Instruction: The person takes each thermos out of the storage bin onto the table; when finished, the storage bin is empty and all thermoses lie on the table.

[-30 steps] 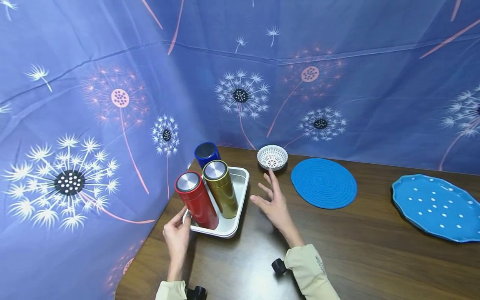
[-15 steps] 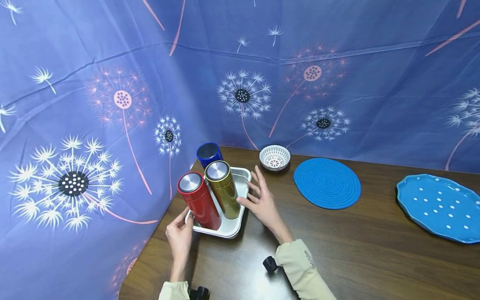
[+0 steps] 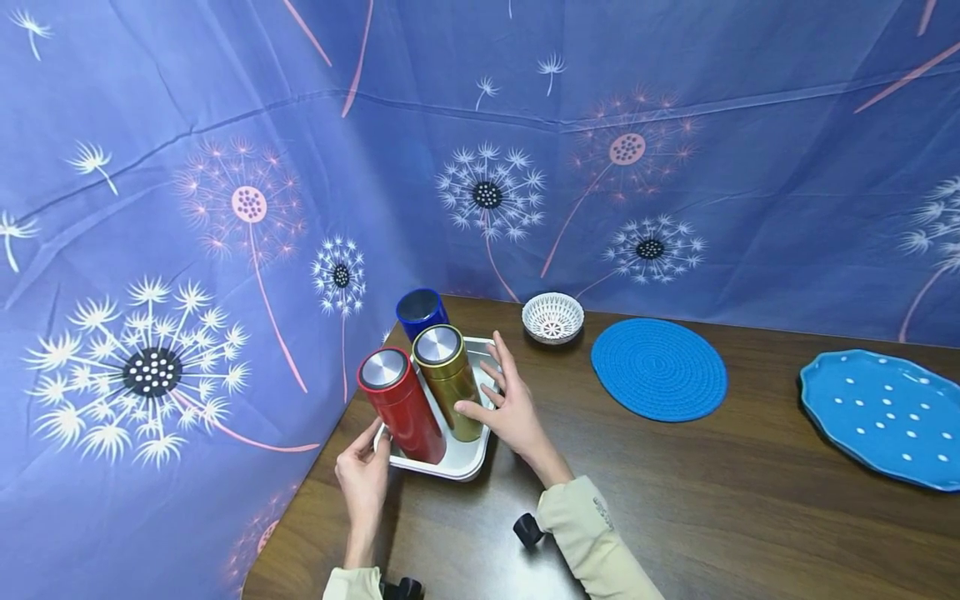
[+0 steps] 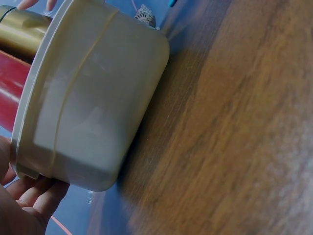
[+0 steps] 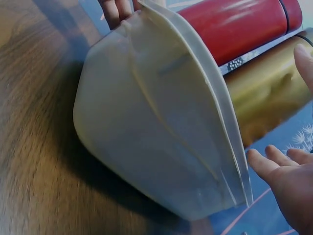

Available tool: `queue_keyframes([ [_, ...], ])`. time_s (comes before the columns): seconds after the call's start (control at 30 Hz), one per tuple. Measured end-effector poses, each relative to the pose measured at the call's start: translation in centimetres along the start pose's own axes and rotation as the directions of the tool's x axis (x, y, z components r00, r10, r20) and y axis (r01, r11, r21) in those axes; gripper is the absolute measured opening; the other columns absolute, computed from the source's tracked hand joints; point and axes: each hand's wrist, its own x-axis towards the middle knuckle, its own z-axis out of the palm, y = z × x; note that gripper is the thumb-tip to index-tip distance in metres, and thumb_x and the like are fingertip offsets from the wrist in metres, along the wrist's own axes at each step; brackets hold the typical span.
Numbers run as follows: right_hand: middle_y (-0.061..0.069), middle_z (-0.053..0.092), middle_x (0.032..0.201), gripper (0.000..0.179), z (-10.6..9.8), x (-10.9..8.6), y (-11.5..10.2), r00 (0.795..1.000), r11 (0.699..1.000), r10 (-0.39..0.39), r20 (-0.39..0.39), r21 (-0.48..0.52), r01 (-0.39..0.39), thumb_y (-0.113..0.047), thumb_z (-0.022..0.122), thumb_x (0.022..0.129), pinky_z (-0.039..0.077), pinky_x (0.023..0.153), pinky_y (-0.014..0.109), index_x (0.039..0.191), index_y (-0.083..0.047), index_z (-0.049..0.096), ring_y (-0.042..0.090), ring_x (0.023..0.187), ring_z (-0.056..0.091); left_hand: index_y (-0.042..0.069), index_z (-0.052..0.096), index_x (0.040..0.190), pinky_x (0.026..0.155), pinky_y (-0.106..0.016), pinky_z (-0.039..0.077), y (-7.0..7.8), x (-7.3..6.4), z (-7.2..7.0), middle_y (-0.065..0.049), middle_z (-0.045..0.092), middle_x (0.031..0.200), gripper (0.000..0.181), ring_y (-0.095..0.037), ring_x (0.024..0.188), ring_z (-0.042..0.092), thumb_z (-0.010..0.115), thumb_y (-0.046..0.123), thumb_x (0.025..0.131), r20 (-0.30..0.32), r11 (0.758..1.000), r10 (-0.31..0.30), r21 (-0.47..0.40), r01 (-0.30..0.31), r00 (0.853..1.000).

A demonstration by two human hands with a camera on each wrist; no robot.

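A white tub point(image 3: 457, 468) with a broad rim stands on the table; the left wrist view shows its deep side wall point(image 4: 98, 107). Upright in it are a red thermos flask point(image 3: 405, 417) and a gold thermos flask point(image 3: 453, 392). A blue flask point(image 3: 422, 312) shows behind them, its lower part hidden. My left hand point(image 3: 363, 479) pinches the tub's near-left rim, thumb above and fingers below. My right hand point(image 3: 513, 412) is spread around the right side of the gold flask, thumb in front and fingers reaching behind; contact with it cannot be told.
A white openwork bowl point(image 3: 552, 318) stands at the back, near the patterned blue cloth point(image 3: 525, 100). Right of it lies a round blue woven mat point(image 3: 660, 369). Farther right is a blue plate with white dots point(image 3: 885, 417). The wooden table's left edge runs close to my left hand.
My right hand has moved left from beside the bowl to the gold flask. My left hand keeps hold of the tub's rim. The flasks stay in place.
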Motion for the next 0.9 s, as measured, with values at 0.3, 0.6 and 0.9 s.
queue_keyframes([
  [0.3,0.017,0.029,0.157,0.110,1.3,0.5,0.3,1.000,0.998,-0.019,-0.012,-0.056,0.018,-0.006,0.085,0.073,0.035,0.107,0.054,0.157,-0.029,0.018,0.036,0.137,0.040,-0.001,0.071,0.113,0.052,-0.010,0.040,0.0,-0.1,0.1,-0.024,0.071,0.098,0.028,0.009,0.061,0.057,0.064,-0.003,0.086,-0.005,1.000,-0.005,0.005,0.005,1.000],
  [0.6,0.023,0.050,0.142,0.083,2.4,0.3,-2.7,0.998,0.984,-0.012,-0.065,-0.178,0.001,0.001,0.082,0.074,0.037,0.107,0.050,0.146,0.000,0.040,0.038,0.127,0.050,-0.004,0.071,0.112,0.054,-0.009,0.042,-0.2,-0.1,0.3,-0.027,0.069,0.099,0.027,0.007,0.065,0.062,0.063,-0.004,0.086,-0.007,1.000,-0.016,-0.008,0.016,1.000],
  [0.9,0.027,0.057,0.131,0.075,2.9,-0.1,-3.5,0.992,0.976,-0.040,-0.121,-0.217,0.013,0.000,0.083,0.073,0.041,0.102,0.053,0.139,0.006,0.048,0.040,0.120,0.055,0.001,0.073,0.111,0.049,-0.014,0.037,0.0,-0.2,0.1,-0.021,0.072,0.094,0.027,0.006,0.052,0.049,0.065,-0.002,0.085,-0.023,1.000,-0.009,0.024,0.009,1.000],
])
